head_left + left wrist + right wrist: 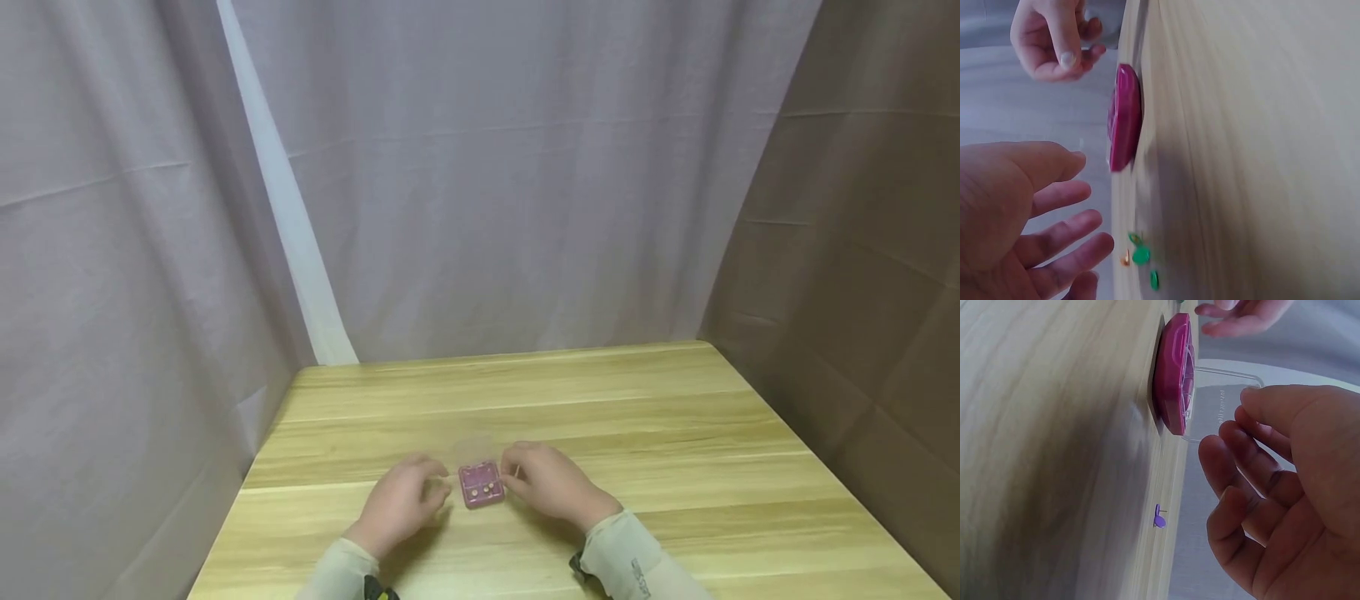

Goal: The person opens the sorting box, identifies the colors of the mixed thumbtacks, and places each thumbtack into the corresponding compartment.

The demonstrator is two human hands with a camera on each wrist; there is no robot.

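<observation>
1. Pink plastic box (1169,381) with a clear lid (1225,400) swung up: it rests on the wooden table (637,417) between the two sets of fingertips, just beside the right ones.
2. Left hand (401,504): fingers apart and gently bent, holding nothing, a little away from the box.
3. Right hand (551,483): fingers loosely bent with gaps between them, gripping nothing visible. The thumb overlaps the lid's corner in the right wrist view; I cannot tell whether they touch.
4. Small gold-coloured pieces (486,489) lie inside the box, toward the wearer, between the two hands' fingertips.
5. Green thumbtacks (1141,255) and an orange one (1125,258) lie on the table near the left fingertips; a purple thumbtack (1159,521) lies below the right fingers.
6. Handling, as I judge it: light, stiff and rather slick, so likely to slide if nudged. The thin lid and hinge look the fragile part; the thick side walls offer the better hold, thumb opposite fingers, kept level.
</observation>
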